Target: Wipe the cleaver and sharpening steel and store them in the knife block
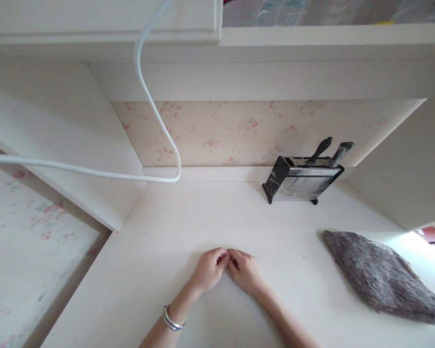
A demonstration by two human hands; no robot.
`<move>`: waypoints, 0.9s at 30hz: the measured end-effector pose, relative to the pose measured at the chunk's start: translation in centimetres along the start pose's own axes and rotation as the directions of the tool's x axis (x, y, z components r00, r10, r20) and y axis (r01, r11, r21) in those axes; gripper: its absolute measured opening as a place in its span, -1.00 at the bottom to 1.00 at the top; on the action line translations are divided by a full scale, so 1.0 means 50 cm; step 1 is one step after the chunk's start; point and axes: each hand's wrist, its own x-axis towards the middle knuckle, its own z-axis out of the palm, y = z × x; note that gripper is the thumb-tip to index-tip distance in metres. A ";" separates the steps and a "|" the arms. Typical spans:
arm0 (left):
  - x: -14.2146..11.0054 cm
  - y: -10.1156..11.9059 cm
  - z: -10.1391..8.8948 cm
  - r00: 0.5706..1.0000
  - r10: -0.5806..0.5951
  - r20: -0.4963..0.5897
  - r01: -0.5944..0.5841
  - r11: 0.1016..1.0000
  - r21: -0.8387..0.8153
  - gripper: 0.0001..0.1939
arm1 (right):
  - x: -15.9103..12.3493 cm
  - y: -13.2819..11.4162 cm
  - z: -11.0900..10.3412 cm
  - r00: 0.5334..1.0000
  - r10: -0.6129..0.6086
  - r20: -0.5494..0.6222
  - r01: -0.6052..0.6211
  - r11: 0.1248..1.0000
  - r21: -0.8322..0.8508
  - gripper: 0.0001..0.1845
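My left hand (210,268) rests on the white tabletop (188,212), with a silver bangle (172,319) round its wrist. Beside it lies my right hand (245,272), and the two meet at the thumbs and forefingers. Both have their fingers curled in, and no object shows in either one. Shadow darkens the small gaps between thumbs and fingers. Behind and to the right stands a black and clear knife block (304,183) with two dark handles sticking up. A grey furry cloth (382,275) lies on the right side of the tabletop.
A white cable (155,108) hangs in front of the upper cabinet (101,21) and bends off to the left. White side panels (402,169) enclose the surface. Floral wallpaper (217,135) covers the back. Plastic-wrapped things (282,12) sit on the shelf above.
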 end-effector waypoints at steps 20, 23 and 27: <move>-0.001 0.006 0.000 1.000 0.022 -0.014 -0.021 0.999 0.041 -0.72 | -0.001 0.007 0.007 1.000 -0.001 -0.011 0.001 1.000 -0.013 -0.80; -0.001 0.006 0.000 1.000 0.018 -0.013 -0.018 0.999 0.044 -0.72 | -0.001 0.006 0.007 1.000 -0.003 -0.012 0.003 1.000 -0.018 -0.80; -0.001 0.005 0.001 1.000 0.016 -0.007 -0.015 0.999 0.050 -0.72 | -0.001 0.004 0.004 1.000 -0.002 -0.003 0.002 1.000 -0.013 -0.80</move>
